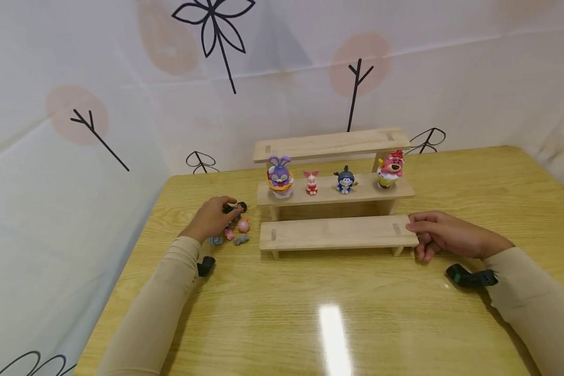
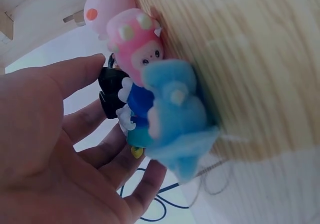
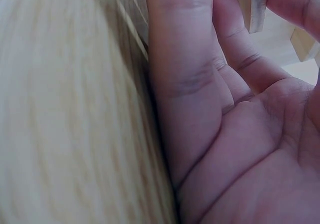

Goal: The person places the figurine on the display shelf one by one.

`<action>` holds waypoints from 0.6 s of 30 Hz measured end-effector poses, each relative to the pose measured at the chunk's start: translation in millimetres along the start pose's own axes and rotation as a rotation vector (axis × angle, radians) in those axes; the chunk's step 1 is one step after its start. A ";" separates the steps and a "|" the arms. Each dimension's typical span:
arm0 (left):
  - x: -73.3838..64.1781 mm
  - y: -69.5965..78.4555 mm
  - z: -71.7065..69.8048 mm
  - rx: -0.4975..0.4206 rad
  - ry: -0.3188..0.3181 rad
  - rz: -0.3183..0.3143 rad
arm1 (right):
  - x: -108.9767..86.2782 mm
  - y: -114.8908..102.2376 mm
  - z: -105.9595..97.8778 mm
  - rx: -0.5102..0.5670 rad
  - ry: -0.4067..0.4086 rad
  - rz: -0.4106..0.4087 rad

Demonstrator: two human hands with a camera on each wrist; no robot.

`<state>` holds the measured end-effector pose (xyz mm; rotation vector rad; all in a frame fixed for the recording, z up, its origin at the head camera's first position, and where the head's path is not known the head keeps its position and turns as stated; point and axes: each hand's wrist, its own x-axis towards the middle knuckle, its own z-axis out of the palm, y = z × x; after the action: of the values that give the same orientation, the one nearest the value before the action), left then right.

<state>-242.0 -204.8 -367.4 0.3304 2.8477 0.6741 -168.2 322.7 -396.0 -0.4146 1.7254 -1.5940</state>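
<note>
At the left of the table my left hand [image 1: 210,216] pinches a dark-haired figurine [image 1: 242,207] between thumb and fingers. In the left wrist view its black part [image 2: 112,92] shows beside the thumb tip. Close by lie a light-blue figurine [image 2: 182,109], a pink figurine [image 2: 135,44], a round pale-pink figurine [image 1: 244,225] and a grey figurine [image 1: 241,239]. My right hand [image 1: 451,235] grips the right end of the lowest board of a stepped wooden display shelf [image 1: 338,233], thumb on top. In the right wrist view the board's end [image 3: 257,7] sits between thumb and finger.
On the middle step stand a purple rabbit figurine [image 1: 280,177], a small pink pig figurine [image 1: 312,183], a dark-blue figurine [image 1: 345,180] and a red-and-pink bear figurine [image 1: 390,169]. A patterned white cloth [image 1: 282,104] hangs behind the wooden table [image 1: 263,313].
</note>
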 end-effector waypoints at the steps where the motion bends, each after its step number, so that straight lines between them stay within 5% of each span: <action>1: 0.2 0.8 -0.5 0.003 0.005 0.001 | -0.1 -0.8 0.0 0.000 -0.001 -0.002; 18: 1.9 1.5 1.2 -0.010 0.008 -0.001 | 0.7 -2.4 1.2 -0.015 0.004 0.001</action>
<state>-243.3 -202.5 -368.0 0.3260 2.8510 0.6903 -168.4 321.0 -393.9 -0.4178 1.7412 -1.5830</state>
